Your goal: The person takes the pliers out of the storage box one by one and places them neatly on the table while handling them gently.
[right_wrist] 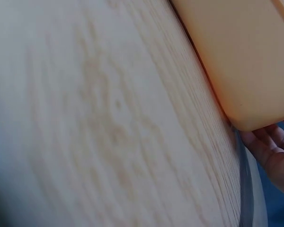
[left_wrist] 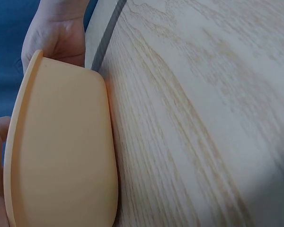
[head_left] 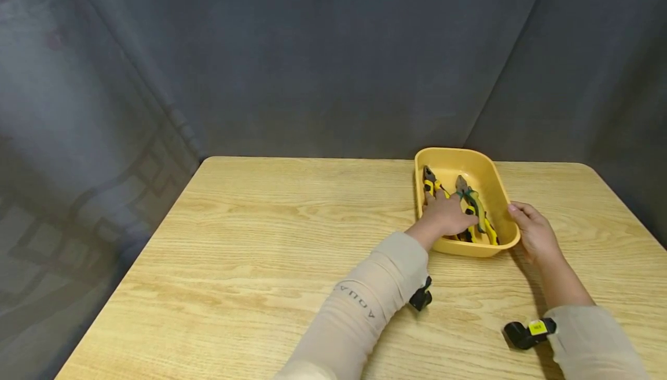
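A yellow plastic bin point(head_left: 490, 180) stands at the table's back right, with several pliers lying inside. My left hand point(head_left: 444, 215) reaches over its near left part, fingers spread down among the tools and thumb pointing right. Under those fingers lie pliers with yellow-and-black handles point(head_left: 429, 186), partly hidden by the hand. Right of the thumb are pliers with green-and-yellow handles point(head_left: 475, 206), jaws toward the back. Another yellow-and-black handle point(head_left: 491, 232) shows by the near right corner. My right hand point(head_left: 537, 232) holds the bin's right side, thumb at the rim and fingers against the outer wall.
The bin sits on a light wood-grain table point(head_left: 260, 241), near its back edge. Behind hangs a dark grey curtain point(head_left: 333, 61). A black wrist camera point(head_left: 526, 333) is strapped to my right sleeve, and another point(head_left: 421, 294) to my left one.
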`<state>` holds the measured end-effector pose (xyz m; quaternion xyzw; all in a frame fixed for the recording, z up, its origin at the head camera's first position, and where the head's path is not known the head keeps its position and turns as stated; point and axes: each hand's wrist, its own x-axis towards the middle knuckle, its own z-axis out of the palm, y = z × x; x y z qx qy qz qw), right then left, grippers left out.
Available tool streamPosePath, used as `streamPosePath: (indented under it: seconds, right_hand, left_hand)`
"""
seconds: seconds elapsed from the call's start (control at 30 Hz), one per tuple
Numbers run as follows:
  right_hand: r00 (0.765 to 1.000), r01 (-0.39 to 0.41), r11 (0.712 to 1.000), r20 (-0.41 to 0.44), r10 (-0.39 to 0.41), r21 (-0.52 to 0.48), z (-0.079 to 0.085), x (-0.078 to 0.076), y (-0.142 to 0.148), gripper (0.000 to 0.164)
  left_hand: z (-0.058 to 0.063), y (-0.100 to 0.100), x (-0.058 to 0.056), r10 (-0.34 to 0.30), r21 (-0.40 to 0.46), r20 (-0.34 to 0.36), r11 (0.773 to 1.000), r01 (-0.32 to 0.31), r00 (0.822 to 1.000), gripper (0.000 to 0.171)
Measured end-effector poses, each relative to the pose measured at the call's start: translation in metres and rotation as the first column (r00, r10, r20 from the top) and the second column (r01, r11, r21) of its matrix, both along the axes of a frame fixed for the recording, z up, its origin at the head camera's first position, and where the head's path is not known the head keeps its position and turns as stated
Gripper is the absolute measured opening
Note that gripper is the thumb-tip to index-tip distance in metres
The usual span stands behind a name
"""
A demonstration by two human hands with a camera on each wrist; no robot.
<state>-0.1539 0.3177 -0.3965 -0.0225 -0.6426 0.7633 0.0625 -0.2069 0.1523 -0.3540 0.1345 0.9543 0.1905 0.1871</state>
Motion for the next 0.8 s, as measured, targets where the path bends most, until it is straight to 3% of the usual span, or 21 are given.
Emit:
streamPosePath:
  seconds: [0.37, 0.8]
  right_hand:
    - [1.0, 0.008, 1.0, 0.007, -0.008, 0.01, 0.0005, -0.0011, -0.0015, 0.007]
    - [0.999, 0.023, 0.998, 0.025, -0.025, 0.052, 0.0019, 0.0036, -0.0031, 0.007]
  left_hand:
    - [-0.0025, 0.0018, -0.0028, -0.038, -0.083, -0.035, 0.996, 0.035, 0.999, 0.064]
    - [-0.0057, 0.0014, -0.0007, -0.017, -0.077, -0.056, 0.997, 0.013, 0.998, 0.064]
